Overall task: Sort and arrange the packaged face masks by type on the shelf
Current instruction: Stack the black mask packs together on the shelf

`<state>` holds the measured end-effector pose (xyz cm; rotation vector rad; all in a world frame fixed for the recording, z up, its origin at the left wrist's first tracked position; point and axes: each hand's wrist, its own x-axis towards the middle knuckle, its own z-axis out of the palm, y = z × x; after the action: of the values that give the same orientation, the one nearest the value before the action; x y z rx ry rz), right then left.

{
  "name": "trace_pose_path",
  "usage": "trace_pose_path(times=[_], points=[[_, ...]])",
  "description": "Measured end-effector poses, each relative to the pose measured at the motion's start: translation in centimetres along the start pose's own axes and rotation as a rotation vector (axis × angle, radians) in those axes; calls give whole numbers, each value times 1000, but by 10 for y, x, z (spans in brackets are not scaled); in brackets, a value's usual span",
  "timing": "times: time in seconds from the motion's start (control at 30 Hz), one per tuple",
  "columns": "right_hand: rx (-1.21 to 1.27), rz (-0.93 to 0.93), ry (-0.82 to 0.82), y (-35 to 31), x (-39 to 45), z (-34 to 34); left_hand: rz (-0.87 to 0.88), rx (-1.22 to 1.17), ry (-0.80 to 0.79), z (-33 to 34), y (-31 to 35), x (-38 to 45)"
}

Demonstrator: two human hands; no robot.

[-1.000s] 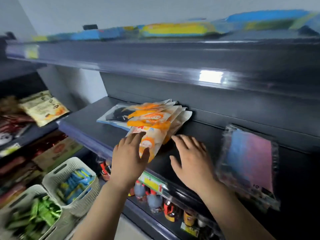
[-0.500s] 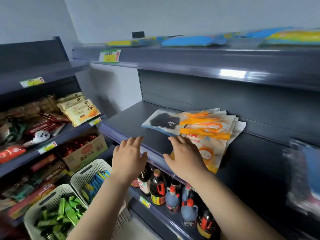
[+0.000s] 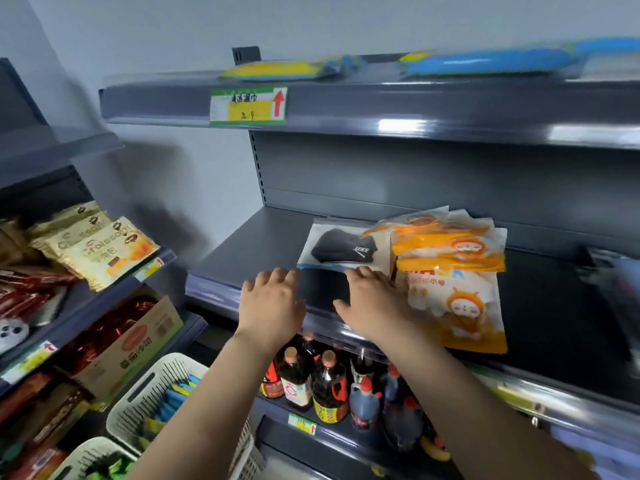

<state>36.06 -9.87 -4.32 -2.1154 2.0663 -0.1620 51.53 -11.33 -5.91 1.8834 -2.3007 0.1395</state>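
- Head view: my left hand (image 3: 272,301) hangs over the front lip of the shelf (image 3: 242,258), fingers spread and loosely bent, with nothing in it.
- My right hand (image 3: 372,303) sits just beside it, fingers straight and reaching forward, also holding nothing; its fingertips (image 3: 362,271) lie at the near edge of the black mask pack (image 3: 341,249), and I cannot tell whether they touch it.
- That pack lies flat just ahead of both hands, nearer the right one.
- The orange packs (image 3: 450,251) are fanned in a loose heap right of my right hand, overlapping the black pack's right edge; the lowest one reaches out past my right wrist toward the shelf lip.
- Far right of my right hand a blurred pack (image 3: 620,289) leans by the frame edge; I cannot make out its type.
- Below my hands is a row of bottles (image 3: 329,386); below and left of my left hand stand baskets (image 3: 152,393) and snack bags (image 3: 100,247).
- Step in hand, as I judge it: separating the black pack from the orange heap, not yet begun.
- The next move calls for closing the fingers on the black pack's near edge and drawing it left, clear of the overlap, without dragging the orange packs along. The bare shelf ahead of my left hand looks like room for it.
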Motion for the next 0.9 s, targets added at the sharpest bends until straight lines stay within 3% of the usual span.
trace_pose_path(times=[0.43,0.7,0.9], points=[[243,297,-25,22,103,41,20,-180,-117,47,-13,98],[307,372,100,26,126,45,-30,-567,-207,64,-14,131],[617,367,155,11,127,33,-164,-828,-216,67,-33,158]])
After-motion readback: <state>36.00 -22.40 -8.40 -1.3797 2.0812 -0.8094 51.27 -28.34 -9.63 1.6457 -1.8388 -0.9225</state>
